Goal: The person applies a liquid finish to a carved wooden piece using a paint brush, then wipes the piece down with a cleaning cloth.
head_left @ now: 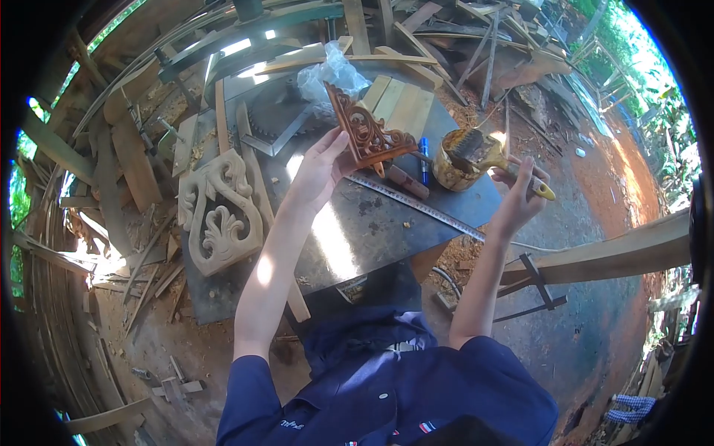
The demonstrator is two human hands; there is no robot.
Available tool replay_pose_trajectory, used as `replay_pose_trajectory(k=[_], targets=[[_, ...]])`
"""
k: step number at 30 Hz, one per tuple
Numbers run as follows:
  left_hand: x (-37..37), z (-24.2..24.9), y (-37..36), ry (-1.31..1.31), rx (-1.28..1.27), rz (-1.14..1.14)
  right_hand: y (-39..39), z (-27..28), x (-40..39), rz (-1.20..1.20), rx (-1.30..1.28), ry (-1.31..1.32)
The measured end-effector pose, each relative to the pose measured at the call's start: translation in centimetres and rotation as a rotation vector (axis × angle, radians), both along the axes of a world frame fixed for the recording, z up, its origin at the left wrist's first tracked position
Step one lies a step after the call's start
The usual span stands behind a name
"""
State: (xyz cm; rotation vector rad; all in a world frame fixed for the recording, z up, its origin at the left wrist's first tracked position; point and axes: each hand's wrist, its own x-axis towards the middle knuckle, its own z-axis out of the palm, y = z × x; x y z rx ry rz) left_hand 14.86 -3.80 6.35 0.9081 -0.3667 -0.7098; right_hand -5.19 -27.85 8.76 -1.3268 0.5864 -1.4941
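Raised over the metal table (379,241), a reddish-brown carved wooden bracket (363,134) with scrollwork is gripped at its left edge by my left hand (321,167). My right hand (515,199) is closed around the handle of a wide paintbrush (491,154). The brush's dark bristles overlap the mouth of a stained yellowish can (451,176) at the table's right side. A blue marker (425,163) lies between the can and the bracket. Below them a steel ruler or tape (416,204) stretches diagonally across the tabletop.
A pale carved wood panel (222,212) leans at the table's left side. Behind the bracket are a circular saw blade (279,119), a clear plastic bag (331,74) and light wood boards (398,104). A wooden beam (610,253) with a clamp (543,282) juts in from the right.
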Motion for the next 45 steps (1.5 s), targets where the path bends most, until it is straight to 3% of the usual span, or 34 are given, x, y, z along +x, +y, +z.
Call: replay_pose_trajectory(k=[10, 12, 16, 20, 23, 33, 38, 40, 41, 45], targets=[[8.1, -2.3, -2.1, -0.091, 0.104, 0.078, -0.2, -0.8, 0.8, 0.016, 0.039, 0.016], [9.8, -1.6, -4.0, -0.158, 0.25, 0.109, -0.4, -0.8, 1.0, 0.02, 0.054, 0.026], [15.7, -3.6, -9.9, -0.363, 0.218, 0.111, -1.0, -0.9, 1.0, 0.04, 0.043, -0.001], [19.9, -5.1, -16.1, -0.265, 0.299, 0.121, -1.5, -0.5, 0.7, 0.015, 0.068, 0.038], [24.4, -8.2, -20.7, -0.394, 0.279, 0.191, -2.2, -0.5, -0.2, 0.01, 0.056, -0.004], [32.5, -11.8, -27.2, -0.615, 0.489, 0.437, -5.5, -1.3, -1.4, 0.038, 0.016, 0.013], [33.2, -9.3, -25.3, -0.7, 0.549, 0.552, -6.9, -2.7, -1.1, 0.04, -0.034, 0.0], [33.1, -7.0, -22.7, -0.811, 0.764, 0.662, -6.6, -2.8, -1.0, 0.048, 0.026, -0.033], [36.5, -8.0, -21.4, -0.737, 0.626, 0.631, -6.8, -3.2, -1.1, 0.043, 0.038, -0.016], [41.2, -5.8, -12.5, -0.776, 0.549, 0.622, -6.5, -3.2, -0.2, -0.008, 0.065, -0.03]])
